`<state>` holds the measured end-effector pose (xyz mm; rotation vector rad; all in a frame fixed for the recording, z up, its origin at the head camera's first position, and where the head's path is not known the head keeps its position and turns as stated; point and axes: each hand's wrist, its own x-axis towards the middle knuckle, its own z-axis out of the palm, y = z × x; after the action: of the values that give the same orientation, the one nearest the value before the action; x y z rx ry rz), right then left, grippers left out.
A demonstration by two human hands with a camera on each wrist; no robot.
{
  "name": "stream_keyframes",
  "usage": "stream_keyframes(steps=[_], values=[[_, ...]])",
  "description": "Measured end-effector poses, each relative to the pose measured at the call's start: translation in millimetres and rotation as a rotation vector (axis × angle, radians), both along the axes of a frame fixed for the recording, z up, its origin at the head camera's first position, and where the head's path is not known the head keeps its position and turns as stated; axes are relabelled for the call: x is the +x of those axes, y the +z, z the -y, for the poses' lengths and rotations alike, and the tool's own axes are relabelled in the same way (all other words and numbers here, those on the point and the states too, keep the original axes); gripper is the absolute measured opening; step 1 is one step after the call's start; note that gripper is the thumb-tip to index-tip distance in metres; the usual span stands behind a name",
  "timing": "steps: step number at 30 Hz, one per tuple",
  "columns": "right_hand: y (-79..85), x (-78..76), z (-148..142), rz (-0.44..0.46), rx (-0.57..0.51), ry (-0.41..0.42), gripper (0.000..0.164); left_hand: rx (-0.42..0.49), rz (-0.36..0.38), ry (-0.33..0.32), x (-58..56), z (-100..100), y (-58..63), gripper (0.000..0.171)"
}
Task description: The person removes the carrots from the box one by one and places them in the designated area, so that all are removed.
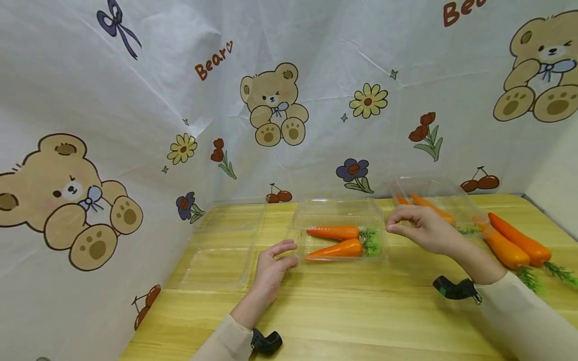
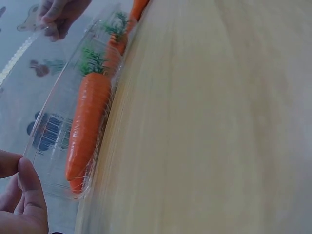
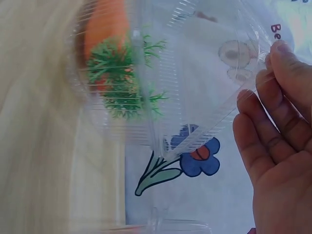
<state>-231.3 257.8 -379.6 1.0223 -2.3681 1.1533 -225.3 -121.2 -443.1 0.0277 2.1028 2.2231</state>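
Observation:
A clear plastic clamshell container (image 1: 300,250) stands open at the middle of the table. Inside it lie two toy carrots (image 1: 335,249), green tops to the right. My left hand (image 1: 272,268) is at its left side; in the left wrist view thumb and forefinger pinch its clear edge. On the right side, my right hand (image 1: 422,228) pinches the corner of the raised lid (image 3: 214,97) between thumb and forefinger, its other fingers loosely bent. The right wrist view shows the carrots' green leaves (image 3: 117,73) through the ribbed plastic wall.
Another open clear container (image 1: 217,255) sits at the left. Behind my right forearm stands a third clear container (image 1: 429,185) holding carrots (image 1: 433,208). Two loose carrots (image 1: 519,238) lie at the far right. A bear-printed sheet (image 1: 316,165) hangs behind the table (image 1: 361,311).

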Motion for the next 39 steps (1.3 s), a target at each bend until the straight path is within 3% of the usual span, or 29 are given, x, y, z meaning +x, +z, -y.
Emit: stream_keyframes(steps=[5, 9, 13, 23, 26, 31, 39], values=[[8.3, -4.0, 2, 0.020, -0.086, -0.010, 0.023, 0.005, 0.002, 0.006, -0.3, -1, -0.1, 0.037], [15.5, -7.5, 5, 0.028, -0.123, -0.099, 0.018, 0.002, -0.001, 0.006, -0.4, -1, -0.6, 0.036], [21.5, -10.6, 8, 0.093, -0.183, -0.187, 0.014, 0.000, -0.003, 0.003, -0.2, -1, -1.1, 0.035], [34.1, -24.2, 11, 0.230, -0.186, -0.307, 0.035, 0.007, -0.006, 0.002, 0.2, -1, -2.7, 0.033], [33.4, -30.6, 13, 0.264, -0.218, -0.293, 0.041, 0.007, -0.006, 0.000, -0.3, -1, -2.6, 0.033], [24.7, -41.9, 20, 0.326, -0.368, -0.208, 0.047, 0.007, -0.003, 0.000, 0.7, -1, -3.3, 0.034], [17.7, -55.6, 24, 0.491, -0.539, -0.140, 0.074, 0.009, 0.000, -0.003, 1.8, 0, -1.7, 0.037]])
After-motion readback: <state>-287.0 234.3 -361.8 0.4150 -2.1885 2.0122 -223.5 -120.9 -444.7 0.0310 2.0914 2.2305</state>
